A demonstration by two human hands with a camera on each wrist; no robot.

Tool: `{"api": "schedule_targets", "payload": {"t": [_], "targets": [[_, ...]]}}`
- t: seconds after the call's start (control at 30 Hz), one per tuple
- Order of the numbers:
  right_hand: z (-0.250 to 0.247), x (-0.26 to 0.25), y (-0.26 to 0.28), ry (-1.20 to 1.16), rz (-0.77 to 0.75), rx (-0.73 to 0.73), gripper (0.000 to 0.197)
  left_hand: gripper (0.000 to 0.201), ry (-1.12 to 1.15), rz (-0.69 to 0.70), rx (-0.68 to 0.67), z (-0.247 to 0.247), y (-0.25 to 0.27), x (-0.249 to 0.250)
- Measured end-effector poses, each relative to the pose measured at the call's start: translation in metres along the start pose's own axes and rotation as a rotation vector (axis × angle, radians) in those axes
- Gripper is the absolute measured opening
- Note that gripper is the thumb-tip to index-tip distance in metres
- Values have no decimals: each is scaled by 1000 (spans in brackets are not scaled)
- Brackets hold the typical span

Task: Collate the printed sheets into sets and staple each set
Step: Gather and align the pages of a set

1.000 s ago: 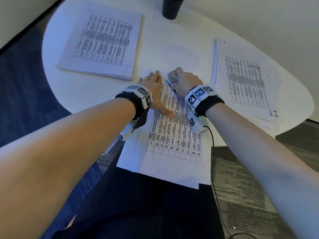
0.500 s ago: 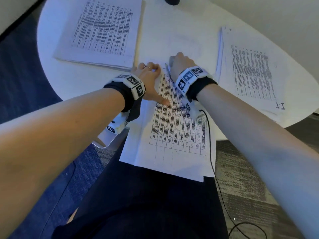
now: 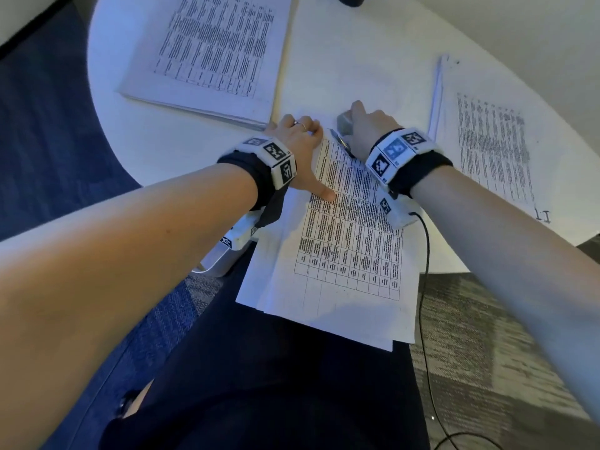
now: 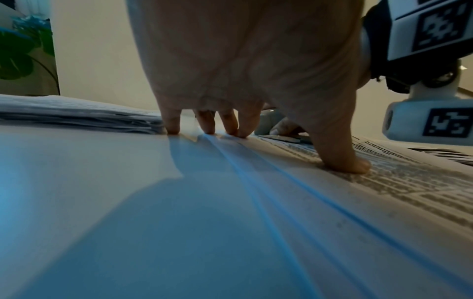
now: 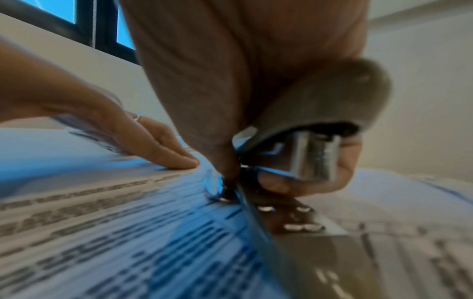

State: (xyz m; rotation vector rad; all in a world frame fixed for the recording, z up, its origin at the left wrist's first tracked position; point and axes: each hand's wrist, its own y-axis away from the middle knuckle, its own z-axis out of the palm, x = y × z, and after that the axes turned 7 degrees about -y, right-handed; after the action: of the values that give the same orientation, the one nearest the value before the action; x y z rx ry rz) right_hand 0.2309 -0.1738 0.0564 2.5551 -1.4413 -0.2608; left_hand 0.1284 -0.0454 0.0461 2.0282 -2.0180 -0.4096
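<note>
Left hand (image 3: 300,147) presses spread fingertips (image 4: 174,127) on the sheets (image 3: 344,251); right hand (image 3: 370,128) grips the stapler (image 5: 320,113) at their top corner. Only the right wrist view shows the thumb under the stapler's arm.

A grey stapler (image 3: 344,126) sits at the top corner of a printed set (image 3: 344,254), between two sheet stacks (image 3: 207,56).
</note>
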Motion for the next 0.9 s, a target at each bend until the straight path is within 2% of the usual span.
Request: {"api": "schedule_targets", "payload": {"t": [0.1, 0.13, 0.23, 0.37, 0.53, 0.77, 0.9], "targets": [[6, -16, -10, -48, 119, 4, 16, 122, -30, 20, 28, -7, 6, 3], [7, -20, -15, -55, 134, 9, 19, 118, -48, 25, 35, -9, 8, 5], [1, -24, -26, -66, 98, -11, 29, 121, -38, 12, 36, -7, 6, 5], [-5, -6, -14, -66, 70, -51, 37, 129, 25, -4, 7, -2, 0, 1], [-7, 4, -3, -9, 4, -109, 33, 130, 37, 0, 14, -1, -1, 0], [-4, -12, -1, -39, 90, -48, 35, 128, 23, -12, 4, -3, -1, 2], [-7, -29, -3, 43, 79, -93, 28, 127, 22, -13, 0, -6, 1, 3]]}}
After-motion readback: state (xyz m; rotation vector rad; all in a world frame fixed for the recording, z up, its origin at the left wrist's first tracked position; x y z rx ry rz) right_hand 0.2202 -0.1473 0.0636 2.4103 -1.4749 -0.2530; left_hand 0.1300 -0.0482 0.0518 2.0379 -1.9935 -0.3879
